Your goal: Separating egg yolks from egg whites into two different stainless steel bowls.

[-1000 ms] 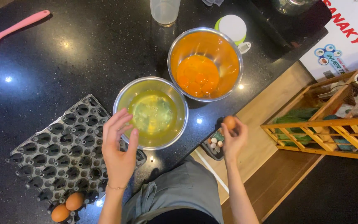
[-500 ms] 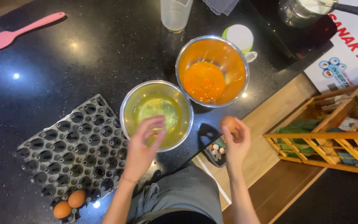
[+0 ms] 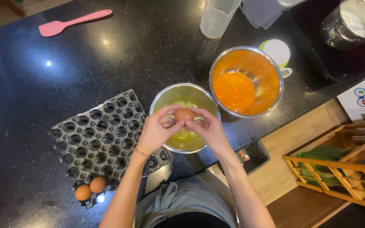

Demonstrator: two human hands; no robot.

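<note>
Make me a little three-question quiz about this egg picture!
1. True or false: both hands, left hand and right hand, hold the brown egg.
2. Over which bowl is the egg: A, the bowl of clear whites, or B, the bowl of orange yolks?
3. How many eggs are left in the grey egg tray?

Key: 1 true. 2 A. 3 two.
</note>
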